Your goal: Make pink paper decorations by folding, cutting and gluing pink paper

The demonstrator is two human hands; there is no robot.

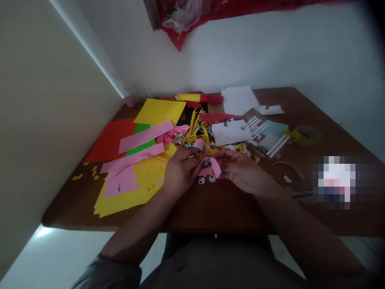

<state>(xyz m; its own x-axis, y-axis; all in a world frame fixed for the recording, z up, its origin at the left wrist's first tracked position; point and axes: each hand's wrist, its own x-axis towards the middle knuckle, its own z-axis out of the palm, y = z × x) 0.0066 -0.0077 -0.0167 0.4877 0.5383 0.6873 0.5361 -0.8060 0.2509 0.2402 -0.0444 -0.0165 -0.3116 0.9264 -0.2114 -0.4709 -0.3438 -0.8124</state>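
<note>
Both hands meet over the middle of a brown wooden table (228,208). My left hand (182,170) is closed, pinching a pink paper strip (210,164) that curls between the two hands. My right hand (240,168) is also closed on the same pink strip from the other side. A small roll of pink paper (199,144) sits just above my left fingers. Two googly eyes (206,180) lie on the table right below the strip.
Yellow sheets (129,196), pink sheets (126,180), a red sheet (111,138) and a green one (141,146) cover the table's left half. Paper scraps (195,128), white cards (230,132) and a yellow tape roll (303,134) lie behind. A wall (36,120) runs along the left.
</note>
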